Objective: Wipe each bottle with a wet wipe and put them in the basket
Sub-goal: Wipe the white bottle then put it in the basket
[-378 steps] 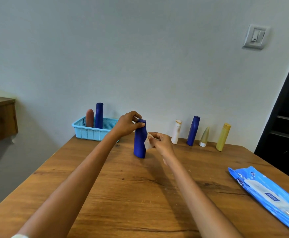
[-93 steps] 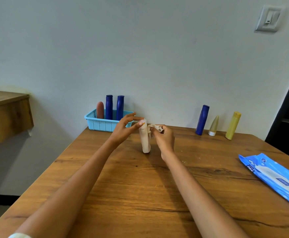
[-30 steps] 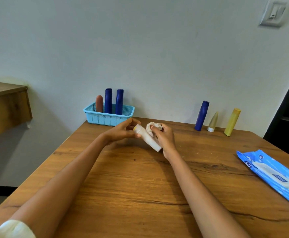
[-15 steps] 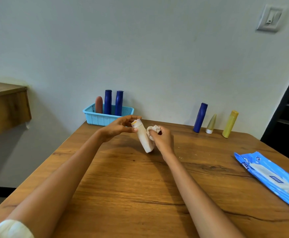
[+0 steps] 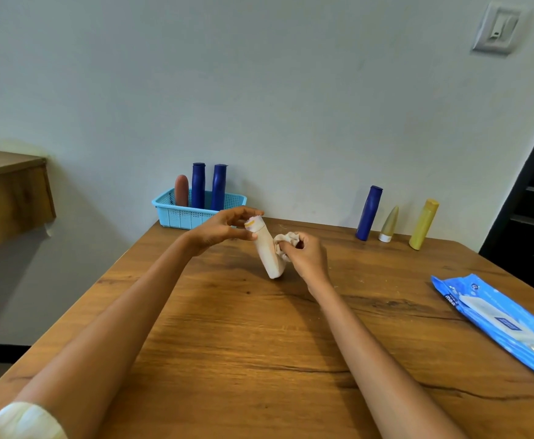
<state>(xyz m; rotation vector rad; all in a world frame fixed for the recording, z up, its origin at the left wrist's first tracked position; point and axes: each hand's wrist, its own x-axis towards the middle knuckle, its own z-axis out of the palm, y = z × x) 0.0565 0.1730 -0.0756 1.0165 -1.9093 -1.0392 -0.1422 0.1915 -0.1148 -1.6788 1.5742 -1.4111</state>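
Observation:
A white bottle [image 5: 267, 253] with a yellow-ringed cap leans tilted, its base on the wooden table [image 5: 259, 343]. My left hand [image 5: 224, 229] pinches its cap end between thumb and fingers. My right hand [image 5: 307, 255] grips a crumpled wet wipe [image 5: 283, 242] pressed against the bottle's right side. At the far left corner stands a light blue basket [image 5: 183, 213] holding a brown bottle [image 5: 181, 190] and two dark blue bottles [image 5: 198, 185]. Along the wall on the right stand a dark blue bottle [image 5: 368, 213], a small olive tube [image 5: 389, 224] and a yellow bottle [image 5: 423, 224].
A blue pack of wet wipes [image 5: 497, 321] lies near the table's right edge. A wooden shelf [image 5: 9, 191] juts from the wall on the left. A dark doorway [image 5: 532, 201] is at the right, and a light switch [image 5: 497, 28] is high on the wall.
Twelve seconds ago I wiped a blue bottle; it now stands in the basket. Over the last second the white bottle went from nearly lying to leaning steeply, and the wipe slid along its side.

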